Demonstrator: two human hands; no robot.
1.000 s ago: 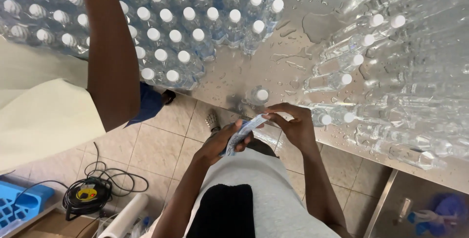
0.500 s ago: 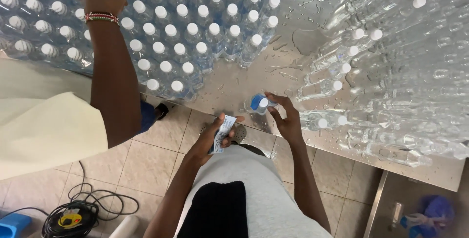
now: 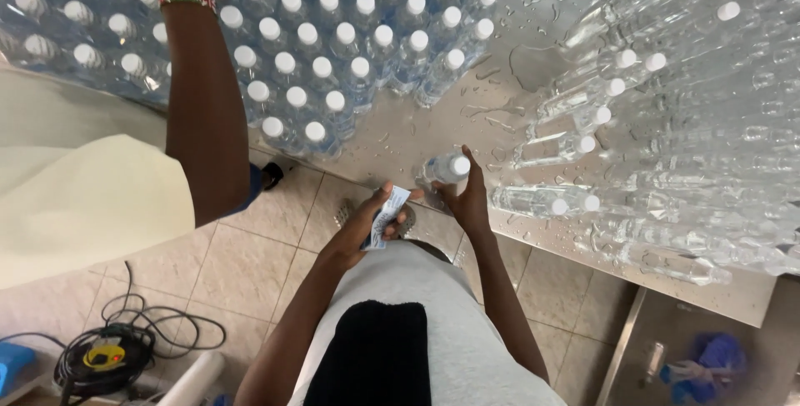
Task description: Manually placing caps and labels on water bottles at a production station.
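Observation:
My left hand [image 3: 371, 224] pinches a small blue-and-white label [image 3: 386, 216] just off the near edge of a wet steel table [image 3: 500, 89]. My right hand [image 3: 468, 198] grips an upright clear plastic bottle with a white cap [image 3: 446, 169] standing at the table's edge. The label sits right beside the bottle's lower part. A block of many upright white-capped bottles [image 3: 333, 48] fills the table's far left. Bottles lying on their sides [image 3: 667, 123] are stacked at the right.
Another person's arm [image 3: 200, 98] with a beaded bracelet reaches over the upright bottles at left; their pale garment [image 3: 75, 198] is below. A coiled cable and yellow tool [image 3: 104, 356] lie on the tiled floor. A blue cloth [image 3: 708, 360] sits on a lower shelf.
My right hand has moved from the label to the bottle and now grips it upright at the table edge. My left hand keeps the label and has brought it close to the bottle.

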